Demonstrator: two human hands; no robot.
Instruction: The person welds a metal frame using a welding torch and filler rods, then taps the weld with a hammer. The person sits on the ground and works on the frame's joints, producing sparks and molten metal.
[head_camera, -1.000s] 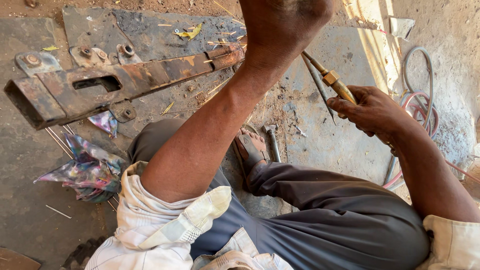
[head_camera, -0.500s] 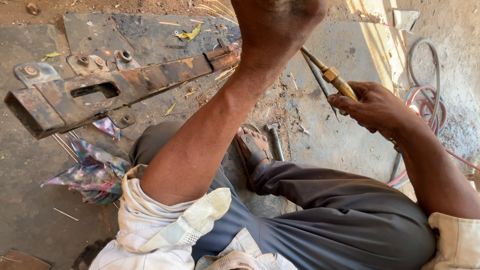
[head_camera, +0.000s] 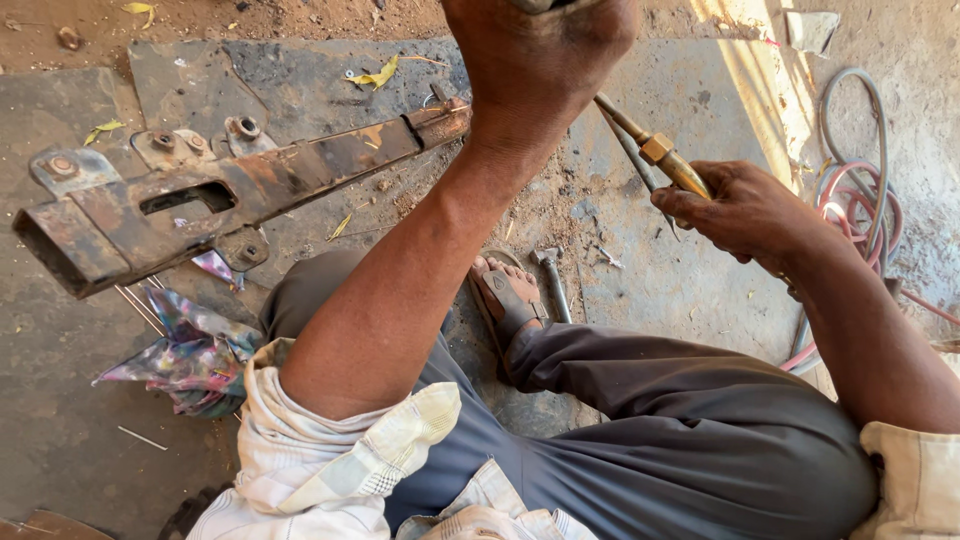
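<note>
Brass-fitted torch held aslant, rusty steel channel on ground

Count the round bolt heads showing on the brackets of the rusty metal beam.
4. One sits on the far-left bracket, two on the bracket plate behind the beam, at and, and one on the tab below the beam. The left hand may hide others.

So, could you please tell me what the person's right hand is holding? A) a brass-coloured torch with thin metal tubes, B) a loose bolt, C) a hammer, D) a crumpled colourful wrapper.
A: the right hand is closed around the handle of a brass-coloured torch, whose thin tubes run up toward the left hand; the hammer lies untouched on the ground beside the foot.
</note>
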